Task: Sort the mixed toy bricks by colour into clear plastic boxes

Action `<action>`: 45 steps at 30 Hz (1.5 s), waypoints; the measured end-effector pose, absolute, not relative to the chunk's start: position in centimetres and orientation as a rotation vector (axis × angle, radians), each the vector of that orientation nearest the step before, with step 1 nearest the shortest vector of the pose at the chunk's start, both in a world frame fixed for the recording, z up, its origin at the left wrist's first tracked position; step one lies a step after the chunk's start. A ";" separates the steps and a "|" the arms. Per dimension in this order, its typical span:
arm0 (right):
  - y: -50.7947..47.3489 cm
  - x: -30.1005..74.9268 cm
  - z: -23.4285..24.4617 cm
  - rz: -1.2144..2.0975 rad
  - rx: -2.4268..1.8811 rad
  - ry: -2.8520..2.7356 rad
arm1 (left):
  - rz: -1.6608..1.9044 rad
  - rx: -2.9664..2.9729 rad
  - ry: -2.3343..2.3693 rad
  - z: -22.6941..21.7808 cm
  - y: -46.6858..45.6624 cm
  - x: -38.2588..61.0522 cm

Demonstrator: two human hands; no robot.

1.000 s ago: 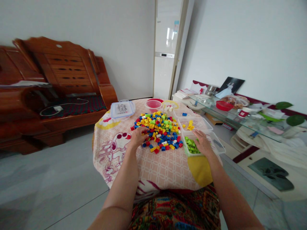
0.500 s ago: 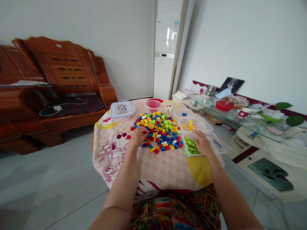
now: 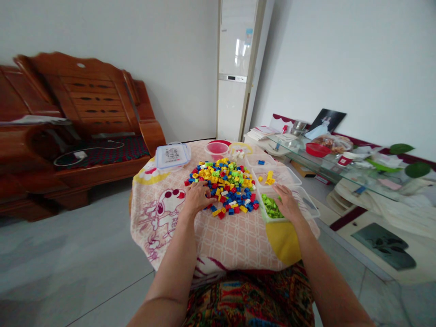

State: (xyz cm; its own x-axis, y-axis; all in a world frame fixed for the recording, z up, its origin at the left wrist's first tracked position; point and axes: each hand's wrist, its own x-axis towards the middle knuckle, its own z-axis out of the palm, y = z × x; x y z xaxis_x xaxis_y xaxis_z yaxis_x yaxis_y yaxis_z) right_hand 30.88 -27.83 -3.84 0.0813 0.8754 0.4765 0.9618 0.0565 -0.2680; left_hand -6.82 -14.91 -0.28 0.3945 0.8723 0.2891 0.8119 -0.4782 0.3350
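A heap of small toy building bricks (image 3: 231, 181) in red, blue, yellow, green and white covers the middle of the round table. At its left front edge is my left hand (image 3: 197, 198), thumb and fingers apart, touching bricks, with nothing seen held. My right hand (image 3: 288, 204) rests with fingers stretched out over the right rim of a clear divided box (image 3: 292, 176). Green bricks (image 3: 270, 206) fill the box's near compartment, partly hidden by that hand. A few yellow bricks (image 3: 270, 177) lie in the middle compartment and a blue brick (image 3: 261, 162) in the far one.
Behind the heap stands a pink bowl (image 3: 217, 148). A clear lid with a blue rim (image 3: 173, 156) lies at the far left of the patterned tablecloth (image 3: 228, 240). To the right is a cluttered glass shelf (image 3: 340, 171); a wooden sofa (image 3: 88, 104) stands at the left.
My left hand has shifted slightly towards me and its thumb and fingers have spread at the heap's edge. My right hand stays over the box.
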 end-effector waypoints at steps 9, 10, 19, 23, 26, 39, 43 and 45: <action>-27.8 31.0 -4.0 -0.196 -1.822 -1.808 | 0.486 2.500 1.577 0.2 -15.6 -6.1; -27.8 31.0 -4.0 -0.198 -1.817 -1.809 | 0.498 2.490 1.584 0.1 -15.5 -6.1; -27.8 30.9 -4.0 -0.216 -1.820 -1.802 | 0.559 2.417 1.651 -0.2 -15.3 -6.2; -27.9 30.8 -3.9 -0.221 -1.830 -1.816 | 0.507 2.413 1.676 -0.6 -15.2 -6.3; -27.9 30.8 -3.8 -0.220 -1.844 -1.814 | 0.583 2.411 1.654 -1.0 -14.8 -6.3; -27.8 30.9 -4.0 -0.206 -1.828 -1.810 | 1.183 1.999 1.032 -0.5 -16.7 -2.4; -27.7 31.0 -4.0 -0.205 -1.831 -1.811 | 1.136 1.983 0.752 -0.2 -18.3 2.0; -27.7 31.0 -3.9 -0.197 -1.834 -1.815 | 1.097 1.982 0.643 0.1 -19.0 4.5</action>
